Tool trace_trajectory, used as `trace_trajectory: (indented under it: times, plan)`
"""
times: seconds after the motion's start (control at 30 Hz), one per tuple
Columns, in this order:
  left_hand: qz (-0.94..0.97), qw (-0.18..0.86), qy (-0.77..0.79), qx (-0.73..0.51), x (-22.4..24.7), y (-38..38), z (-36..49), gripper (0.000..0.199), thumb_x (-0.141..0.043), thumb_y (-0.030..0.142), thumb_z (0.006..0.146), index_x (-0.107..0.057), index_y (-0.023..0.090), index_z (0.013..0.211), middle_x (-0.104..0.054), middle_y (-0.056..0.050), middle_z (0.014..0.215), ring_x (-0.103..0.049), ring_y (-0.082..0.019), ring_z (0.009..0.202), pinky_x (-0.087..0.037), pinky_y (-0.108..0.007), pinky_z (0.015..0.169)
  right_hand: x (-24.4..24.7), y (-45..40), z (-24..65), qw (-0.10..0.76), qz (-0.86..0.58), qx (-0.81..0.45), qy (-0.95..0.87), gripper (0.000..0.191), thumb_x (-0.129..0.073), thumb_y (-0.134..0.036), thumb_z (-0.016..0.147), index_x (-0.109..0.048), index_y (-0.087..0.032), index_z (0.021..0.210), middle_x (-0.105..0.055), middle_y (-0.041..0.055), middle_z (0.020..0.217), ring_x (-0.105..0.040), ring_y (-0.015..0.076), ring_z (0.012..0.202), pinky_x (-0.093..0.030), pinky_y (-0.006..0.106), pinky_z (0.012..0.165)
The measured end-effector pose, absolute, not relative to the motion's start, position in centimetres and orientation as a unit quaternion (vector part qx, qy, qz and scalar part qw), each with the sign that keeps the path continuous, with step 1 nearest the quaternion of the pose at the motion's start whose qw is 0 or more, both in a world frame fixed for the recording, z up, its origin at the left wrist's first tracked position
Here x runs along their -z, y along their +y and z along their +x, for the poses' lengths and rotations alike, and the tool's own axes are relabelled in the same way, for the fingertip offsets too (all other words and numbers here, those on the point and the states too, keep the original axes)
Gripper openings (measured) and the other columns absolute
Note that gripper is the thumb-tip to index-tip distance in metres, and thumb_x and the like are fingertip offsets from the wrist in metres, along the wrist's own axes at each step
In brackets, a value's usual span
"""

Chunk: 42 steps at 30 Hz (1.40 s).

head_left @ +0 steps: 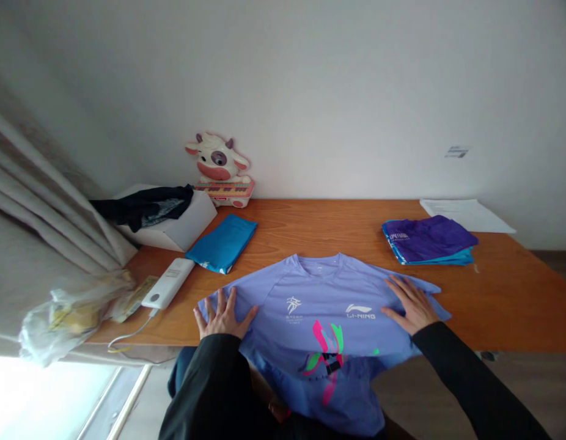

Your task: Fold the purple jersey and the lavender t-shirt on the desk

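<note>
A lavender T-shirt (326, 299) with white logos and a pink and green print lies front side up on the wooden table (301, 226). Its collar points toward the wall, and its lower part hangs over the near edge into my lap. My left hand (225, 316) rests flat on the left sleeve, fingers spread. On the right sleeve side, my right hand (412, 304) presses down with fingers stretched out. Neither hand grips the cloth.
A folded blue cloth (225, 241) and white power bank (168, 283) with cable lie left, near a plastic bag (72, 318). Behind are a white box (186, 223) under dark clothing (145, 205) and a cow toy piano (221, 171). Folded purple and blue clothes (430, 237) and white papers (466, 214) sit right.
</note>
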<state>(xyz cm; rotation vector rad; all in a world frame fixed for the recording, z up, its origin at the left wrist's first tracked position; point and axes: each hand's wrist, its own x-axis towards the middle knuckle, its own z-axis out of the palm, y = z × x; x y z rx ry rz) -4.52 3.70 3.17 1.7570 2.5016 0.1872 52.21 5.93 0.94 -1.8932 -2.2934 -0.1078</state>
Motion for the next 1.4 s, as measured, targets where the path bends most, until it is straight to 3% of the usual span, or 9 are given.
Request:
trace_trajectory:
  times: [0.17,0.23,0.37,0.53,0.7,0.83,0.93,1.1,1.4]
  plan:
    - [0.672,0.084,0.729,-0.104,-3.9,5.0,-1.1,0.078,-0.053,0.064,0.104,-0.049,0.02,0.169,-0.029,-0.011,0.183,-0.018,-0.038,0.173,-0.01,-0.062,0.141,-2.8,8.3,48.3,0.082,-0.593,0.058,-0.799,0.076,-0.058,-0.061,0.101,-0.045,-0.037,0.172,-0.053,0.0078,0.171,-0.04,0.0445,0.16,-0.024,0.075,0.13]
    - [0.674,0.108,0.721,-0.117,-4.1,5.5,0.1,0.082,-0.054,0.065,0.104,-0.044,0.023,0.172,-0.028,-0.01,0.183,-0.015,-0.041,0.173,-0.007,-0.067,0.139,-3.2,9.1,47.0,0.091,-0.567,0.053,-0.817,0.074,-0.059,-0.059,0.101,-0.047,-0.037,0.171,-0.053,0.0077,0.171,-0.043,0.0427,0.159,-0.02,0.073,0.133]
    - [0.633,0.115,0.759,-0.099,-4.2,5.0,0.6,0.096,-0.059,0.075,0.098,-0.034,0.025,0.176,-0.022,-0.01,0.184,-0.005,-0.05,0.172,0.006,-0.087,0.128,-2.1,8.4,47.4,0.077,-0.609,0.039,-0.788,0.084,-0.055,-0.067,0.1,-0.034,-0.039,0.176,-0.048,0.0083,0.174,-0.041,0.0483,0.158,-0.028,0.081,0.126]
    - [0.624,0.085,0.772,-0.086,-3.3,2.3,-0.2,0.093,-0.053,0.073,0.101,-0.031,0.024,0.177,-0.019,-0.008,0.185,-0.005,-0.045,0.173,0.009,-0.082,0.131,0.1,5.1,50.9,0.103,-0.621,0.061,-0.775,0.104,-0.059,-0.072,0.095,-0.014,-0.036,0.181,-0.036,0.0106,0.181,-0.033,0.0522,0.162,-0.033,0.082,0.122]
    - [0.625,0.084,0.772,-0.076,-3.2,3.1,-1.0,0.097,-0.053,0.077,0.099,-0.03,0.026,0.178,-0.018,-0.009,0.185,-0.004,-0.047,0.172,0.007,-0.084,0.129,0.6,5.2,52.1,0.062,-0.653,0.038,-0.754,0.095,-0.056,-0.075,0.096,-0.025,-0.041,0.178,-0.04,0.0086,0.179,-0.032,0.0529,0.163,-0.028,0.09,0.119]
    - [0.639,0.115,0.757,-0.074,-4.7,7.2,-1.8,0.097,-0.056,0.076,0.098,-0.03,0.026,0.177,-0.02,-0.009,0.185,-0.004,-0.048,0.172,0.002,-0.084,0.13,-0.5,9.4,51.1,0.008,-0.681,-0.014,-0.732,0.105,-0.062,-0.083,0.087,-0.033,-0.036,0.177,-0.03,0.0093,0.184,-0.024,0.0566,0.165,-0.025,0.092,0.118]
    - [0.645,0.114,0.752,-0.078,-5.1,8.8,-2.2,0.093,-0.058,0.073,0.099,-0.033,0.029,0.177,-0.022,-0.008,0.185,-0.008,-0.045,0.173,0.0,-0.08,0.133,-1.3,11.4,49.6,0.023,-0.65,-0.004,-0.76,0.11,-0.067,-0.081,0.086,-0.028,-0.036,0.179,-0.025,0.0079,0.185,-0.02,0.0536,0.167,-0.021,0.087,0.125]
    - [0.652,0.092,0.749,-0.076,-4.0,6.2,-2.6,0.092,-0.056,0.07,0.101,-0.03,0.026,0.178,-0.021,-0.008,0.185,-0.01,-0.039,0.174,0.004,-0.071,0.137,-0.2,8.7,49.1,0.049,-0.622,0.038,-0.78,0.098,-0.059,-0.076,0.095,-0.023,-0.041,0.179,-0.027,0.0051,0.185,-0.02,0.052,0.168,-0.018,0.087,0.125]
    - [0.668,0.102,0.734,-0.077,-3.7,5.4,-1.6,0.101,-0.061,0.074,0.097,-0.029,0.023,0.178,-0.018,-0.011,0.185,-0.002,-0.043,0.173,0.009,-0.076,0.133,-0.2,7.6,49.4,0.022,-0.667,0.004,-0.745,0.104,-0.06,-0.083,0.089,-0.033,-0.036,0.177,-0.025,0.0095,0.185,-0.02,0.0573,0.166,-0.022,0.091,0.119]
